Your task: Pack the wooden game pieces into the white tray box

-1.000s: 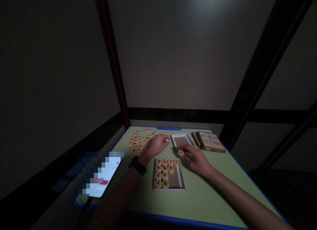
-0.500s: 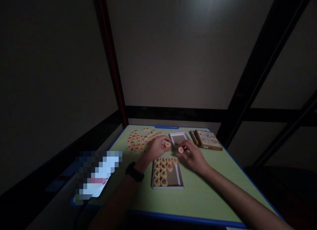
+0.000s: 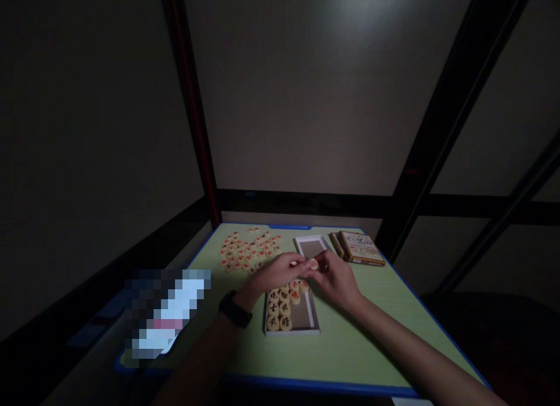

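Note:
My left hand (image 3: 282, 270), with a dark watch (image 3: 235, 310) on its wrist, is closed above the far end of a shallow box tray (image 3: 292, 332). Its thumb reaches to a round Chinese chess piece (image 3: 314, 264) with a red character, which my right hand (image 3: 338, 279) pinches between thumb and fingers. A pale piece edge (image 3: 294, 264) shows under the left fingers, mostly hidden. Inside the tray, black-marked pieces (image 3: 285, 323) fill two columns on the left, and a few red-marked pieces (image 3: 294, 297) lie at the far right part.
Many loose chess pieces (image 3: 247, 251) are spread over the far left of the green table (image 3: 363, 353). A second shallow tray (image 3: 311, 247) lies beyond my hands, beside printed boxes (image 3: 361, 248). A lit, blurred-out screen (image 3: 175, 312) stands at the left edge.
My hands have come together above the tray, the left moving right toward the piece in the right. The left hand's piece is now mostly hidden. The view has shifted slightly.

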`<action>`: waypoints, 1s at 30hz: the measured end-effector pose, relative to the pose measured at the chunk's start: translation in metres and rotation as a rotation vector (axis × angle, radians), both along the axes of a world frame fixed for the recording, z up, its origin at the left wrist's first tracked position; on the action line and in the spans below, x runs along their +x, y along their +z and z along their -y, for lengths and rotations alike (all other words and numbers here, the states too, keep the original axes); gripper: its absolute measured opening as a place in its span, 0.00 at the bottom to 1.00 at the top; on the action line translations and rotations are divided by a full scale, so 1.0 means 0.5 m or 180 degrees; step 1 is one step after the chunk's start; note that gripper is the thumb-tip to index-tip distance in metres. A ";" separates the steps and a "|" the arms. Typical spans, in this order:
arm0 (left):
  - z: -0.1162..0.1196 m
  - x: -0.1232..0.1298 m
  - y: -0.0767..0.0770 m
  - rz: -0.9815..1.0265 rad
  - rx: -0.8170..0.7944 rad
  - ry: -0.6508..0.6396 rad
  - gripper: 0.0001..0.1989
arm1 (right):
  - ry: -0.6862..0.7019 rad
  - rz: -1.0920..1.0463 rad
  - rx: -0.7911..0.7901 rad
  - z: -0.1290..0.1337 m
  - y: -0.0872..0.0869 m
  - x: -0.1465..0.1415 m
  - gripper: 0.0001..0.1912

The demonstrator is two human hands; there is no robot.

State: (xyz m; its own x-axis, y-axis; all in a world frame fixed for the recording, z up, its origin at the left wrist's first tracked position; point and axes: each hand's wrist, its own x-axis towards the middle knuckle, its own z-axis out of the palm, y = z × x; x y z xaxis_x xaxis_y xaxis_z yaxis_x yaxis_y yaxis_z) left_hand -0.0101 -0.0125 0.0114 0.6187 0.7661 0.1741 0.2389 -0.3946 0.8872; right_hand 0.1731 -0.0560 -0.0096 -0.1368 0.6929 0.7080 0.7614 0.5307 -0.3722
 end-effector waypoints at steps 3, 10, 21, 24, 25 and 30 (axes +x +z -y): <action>0.000 0.004 -0.006 -0.0068 0.0141 0.0008 0.19 | -0.0028 0.0147 -0.0004 0.003 -0.004 -0.001 0.18; -0.010 -0.016 0.001 -0.0186 0.0142 -0.0093 0.16 | 0.0565 0.0575 -0.0244 0.017 0.018 0.002 0.13; -0.017 -0.022 0.002 -0.0293 0.0273 0.0201 0.21 | 0.0528 0.1064 -0.1048 0.037 0.060 0.007 0.09; -0.032 -0.022 -0.005 -0.0258 0.0500 0.0563 0.22 | 0.0533 0.1516 -0.1362 0.052 0.076 -0.005 0.08; -0.036 -0.022 -0.007 -0.0276 0.0525 0.0632 0.21 | 0.0500 0.1647 -0.1397 0.058 0.080 -0.010 0.08; -0.039 -0.020 -0.015 -0.0321 0.0525 0.0732 0.18 | 0.0194 0.2043 -0.1604 0.079 0.086 -0.037 0.06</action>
